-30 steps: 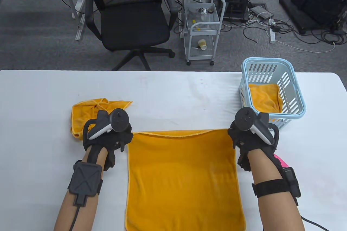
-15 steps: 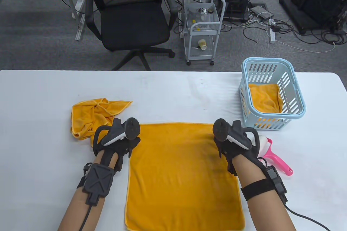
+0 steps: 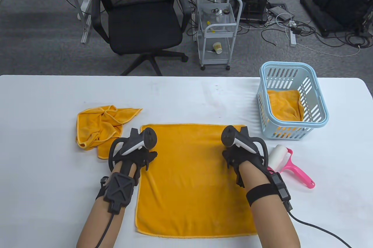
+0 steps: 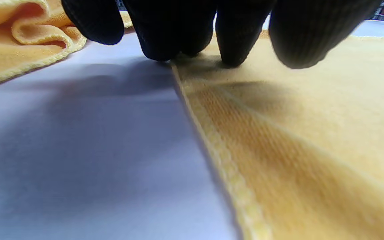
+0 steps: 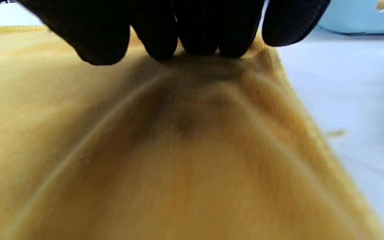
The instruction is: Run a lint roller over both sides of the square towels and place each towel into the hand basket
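An orange square towel (image 3: 192,178) lies spread flat on the white bench (image 3: 43,172), its near edge close to the person; half a second ago that edge ran off the bottom of the table view, so the towel has slid away from them. The left hand (image 3: 132,157) presses its fingertips (image 4: 165,40) on the towel's left border, fingers bent downward, nothing pinched that can be seen. The right hand (image 3: 243,159) presses down near the far right corner, cloth bunching beneath its fingertips (image 5: 198,36); whether it pinches the cloth is hidden. Both hands sit closer together than before. Just right lies the pink lint roller (image 3: 287,163), now fully uncovered. Farther left sits a crumpled towel (image 3: 100,127); far right, the blue hand basket (image 3: 317,114) holds another folded towel (image 3: 284,105).
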Tool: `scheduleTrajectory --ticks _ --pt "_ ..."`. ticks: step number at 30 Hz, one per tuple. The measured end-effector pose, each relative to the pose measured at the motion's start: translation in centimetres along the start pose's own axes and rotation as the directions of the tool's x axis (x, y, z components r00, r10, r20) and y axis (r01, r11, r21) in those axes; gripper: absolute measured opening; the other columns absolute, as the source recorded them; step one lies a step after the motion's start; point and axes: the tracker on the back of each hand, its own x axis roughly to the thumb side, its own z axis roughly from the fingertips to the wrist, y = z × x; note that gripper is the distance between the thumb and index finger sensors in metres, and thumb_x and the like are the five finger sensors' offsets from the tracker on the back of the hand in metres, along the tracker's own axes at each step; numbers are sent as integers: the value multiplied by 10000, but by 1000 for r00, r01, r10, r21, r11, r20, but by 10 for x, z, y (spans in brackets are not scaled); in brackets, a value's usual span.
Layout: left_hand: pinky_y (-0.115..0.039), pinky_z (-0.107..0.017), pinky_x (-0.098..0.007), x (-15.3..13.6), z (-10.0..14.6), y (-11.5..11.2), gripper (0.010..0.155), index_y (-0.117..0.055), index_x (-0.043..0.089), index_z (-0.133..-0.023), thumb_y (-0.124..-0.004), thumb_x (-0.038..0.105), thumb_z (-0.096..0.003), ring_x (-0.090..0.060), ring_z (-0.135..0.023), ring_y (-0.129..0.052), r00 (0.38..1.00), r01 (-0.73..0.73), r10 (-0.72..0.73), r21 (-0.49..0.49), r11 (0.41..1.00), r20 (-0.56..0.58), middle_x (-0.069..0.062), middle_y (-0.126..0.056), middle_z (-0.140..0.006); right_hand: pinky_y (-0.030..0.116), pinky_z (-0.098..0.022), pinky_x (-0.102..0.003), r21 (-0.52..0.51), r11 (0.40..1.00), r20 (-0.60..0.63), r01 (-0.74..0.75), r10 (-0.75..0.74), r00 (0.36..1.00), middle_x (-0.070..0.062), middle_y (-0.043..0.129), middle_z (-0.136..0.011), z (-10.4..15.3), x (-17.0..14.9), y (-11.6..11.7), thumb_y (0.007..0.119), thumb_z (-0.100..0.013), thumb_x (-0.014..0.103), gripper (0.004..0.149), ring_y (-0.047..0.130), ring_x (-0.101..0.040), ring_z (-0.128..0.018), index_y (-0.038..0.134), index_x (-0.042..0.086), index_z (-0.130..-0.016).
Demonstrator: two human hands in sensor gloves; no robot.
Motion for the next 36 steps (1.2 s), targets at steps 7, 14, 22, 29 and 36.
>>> scheduleTrajectory --ticks 7,14,22,29,36 --pt "-545 -745 -658 0 16 3 655 -585 325 -1055 -759 567 -471 -409 -1094 -610 997 53 -52 -13 999 49 -79 -469 -1201 568 -663 -670 -49 999 61 -22 25 998 -195 437 -1135 6 3 -12 744 -547 465 675 505 -489 -1027 532 145 -1102" --pt "-571 -743 -653 8 79 -4 751 -548 296 -1080 -778 619 -443 -416 -1087 -652 963 162 -146 -57 985 225 -92 -482 -1213 608 -649 -662 -179 970 33 -162 171 985 -214 520 -1128 64 -49 -39 810 -495 575 818 587 -503 -1004 531 123 -1117" --pt "-538 -747 -684 11 116 -40 984 -415 248 -1115 -838 703 -352 -473 -1117 -541 943 166 -106 -169 972 315 -137 -329 -1234 602 -638 -691 -58 983 -148 -173 163 975 -282 464 -1132 100 -131 -27 887 -434 645 1058 554 -557 -1004 401 18 -1134" --pt "-496 -750 -691 15 118 -65 1073 -313 211 -1107 -860 698 -323 -496 -1113 -363 927 259 -193 -175 950 322 -172 -150 -1205 626 -624 -688 61 982 -300 -177 187 935 -311 511 -1102 91 -170 3 916 -475 524 971 605 -568 -977 426 -11 -1121" --pt "-494 -748 -693 12 119 -66 1071 -310 211 -1100 -870 688 -322 -486 -1112 -351 923 257 -191 -167 952 333 -162 -173 -1209 725 -581 -633 -51 989 -364 -138 111 925 -211 776 -985 80 -179 16 871 -520 391 571 802 -481 -889 738 103 -994"
